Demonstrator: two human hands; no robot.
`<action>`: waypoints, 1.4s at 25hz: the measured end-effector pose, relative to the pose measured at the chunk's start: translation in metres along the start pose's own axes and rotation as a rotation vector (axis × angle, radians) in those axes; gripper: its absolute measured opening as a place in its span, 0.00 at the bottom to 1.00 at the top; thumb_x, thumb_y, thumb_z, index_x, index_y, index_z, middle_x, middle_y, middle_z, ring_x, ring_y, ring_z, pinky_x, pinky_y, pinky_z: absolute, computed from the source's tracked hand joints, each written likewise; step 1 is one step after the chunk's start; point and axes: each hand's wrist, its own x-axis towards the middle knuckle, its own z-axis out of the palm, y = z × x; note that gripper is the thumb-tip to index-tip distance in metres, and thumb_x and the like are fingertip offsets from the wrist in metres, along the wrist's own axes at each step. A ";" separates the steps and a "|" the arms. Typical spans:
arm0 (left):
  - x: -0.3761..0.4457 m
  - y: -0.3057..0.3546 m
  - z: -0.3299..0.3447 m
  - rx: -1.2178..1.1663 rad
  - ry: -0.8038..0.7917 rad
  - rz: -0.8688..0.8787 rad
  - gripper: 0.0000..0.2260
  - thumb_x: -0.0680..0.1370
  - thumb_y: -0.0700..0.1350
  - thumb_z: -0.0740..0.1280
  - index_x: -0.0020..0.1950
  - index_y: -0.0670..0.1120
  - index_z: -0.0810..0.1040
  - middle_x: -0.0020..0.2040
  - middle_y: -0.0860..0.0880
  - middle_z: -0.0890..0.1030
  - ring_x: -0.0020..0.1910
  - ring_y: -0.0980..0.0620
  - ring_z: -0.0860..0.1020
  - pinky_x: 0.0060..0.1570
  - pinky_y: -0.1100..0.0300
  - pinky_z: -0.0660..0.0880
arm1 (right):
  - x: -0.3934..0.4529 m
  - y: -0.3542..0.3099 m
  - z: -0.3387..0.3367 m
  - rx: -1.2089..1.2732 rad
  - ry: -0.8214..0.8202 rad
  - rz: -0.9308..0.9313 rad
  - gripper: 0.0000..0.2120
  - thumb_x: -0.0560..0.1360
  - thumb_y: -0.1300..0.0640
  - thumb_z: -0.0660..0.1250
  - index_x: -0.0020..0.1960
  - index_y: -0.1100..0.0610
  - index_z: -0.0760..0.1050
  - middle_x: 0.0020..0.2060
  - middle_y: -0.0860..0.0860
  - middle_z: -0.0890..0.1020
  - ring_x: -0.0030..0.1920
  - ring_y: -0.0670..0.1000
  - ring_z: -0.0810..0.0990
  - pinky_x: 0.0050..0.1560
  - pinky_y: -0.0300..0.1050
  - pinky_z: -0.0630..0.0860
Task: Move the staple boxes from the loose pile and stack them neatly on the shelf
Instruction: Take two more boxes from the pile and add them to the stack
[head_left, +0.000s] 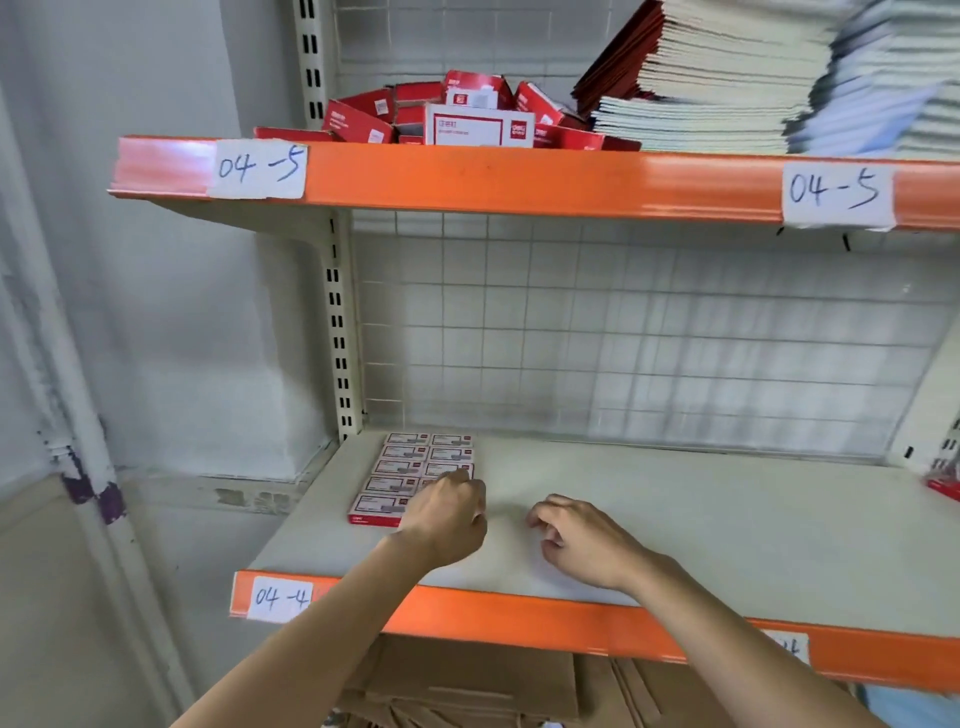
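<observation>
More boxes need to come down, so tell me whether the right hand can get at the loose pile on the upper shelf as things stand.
Probably yes. The right hand hovers over the lower shelf holding nothing, fingers loosely curled, and the loose pile sits at the upper shelf's open front edge with nothing before it.

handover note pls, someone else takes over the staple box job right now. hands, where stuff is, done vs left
Left hand: on the right column of the laid-out staple boxes; grip hidden, cannot tell.
Right hand: empty, fingers loosely curled above the 04-4 shelf.
Done: two flat columns of boxes at the shelf's back-left corner.
Left: loose pile of red staple boxes on the 04-5 shelf, beside the notebook stacks.
</observation>
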 end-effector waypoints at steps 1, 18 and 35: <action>0.003 0.013 0.002 0.015 -0.017 0.025 0.10 0.76 0.43 0.60 0.54 0.45 0.77 0.56 0.45 0.76 0.55 0.44 0.76 0.47 0.56 0.72 | -0.009 0.008 -0.003 -0.007 -0.002 0.013 0.18 0.75 0.63 0.57 0.65 0.57 0.72 0.61 0.50 0.74 0.60 0.49 0.74 0.56 0.36 0.67; 0.029 0.311 0.082 -0.047 -0.191 0.435 0.13 0.79 0.47 0.59 0.60 0.45 0.74 0.58 0.44 0.73 0.59 0.46 0.72 0.56 0.55 0.70 | -0.266 0.195 -0.103 -0.265 0.088 0.368 0.16 0.78 0.60 0.55 0.64 0.56 0.71 0.60 0.51 0.71 0.61 0.50 0.69 0.57 0.44 0.71; 0.125 0.496 0.160 -0.376 -0.234 0.461 0.13 0.77 0.53 0.64 0.55 0.47 0.77 0.53 0.47 0.77 0.53 0.50 0.75 0.50 0.60 0.70 | -0.358 0.349 -0.144 -0.145 0.231 0.650 0.14 0.78 0.56 0.60 0.63 0.54 0.72 0.58 0.50 0.74 0.59 0.51 0.72 0.52 0.44 0.72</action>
